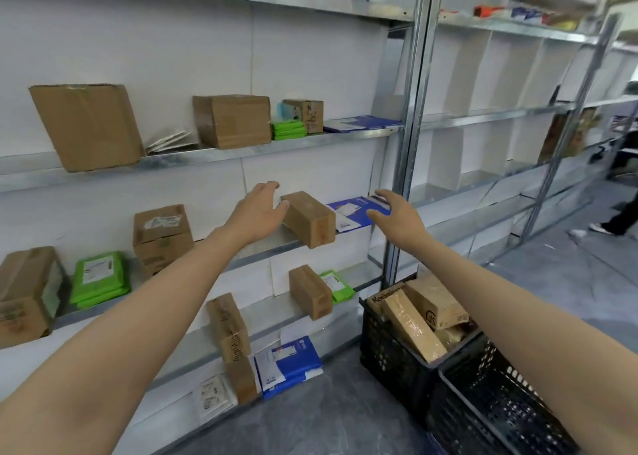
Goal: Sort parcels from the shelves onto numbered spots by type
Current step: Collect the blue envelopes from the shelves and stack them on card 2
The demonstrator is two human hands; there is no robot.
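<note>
Both arms stretched toward the small oblong brown cardboard box [309,218], which lies on the middle grey metal shelf [262,244]. Left hand [255,209]: fingers spread and relaxed, thumb right at the box's left end, contact unclear. Right hand [393,213]: fingers spread, holding nothing, in front of the flat blue-and-white mailer [352,209] just right of the box. Black plastic crate [390,351] on the floor holds cardboard parcels.

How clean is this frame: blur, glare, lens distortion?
Head view: even, soft lighting, no harsh glare; the shelf upright leans from wide-angle distortion; the far right edge is blurred; left hand, right hand and brown box between them look fairly sharp.
</note>
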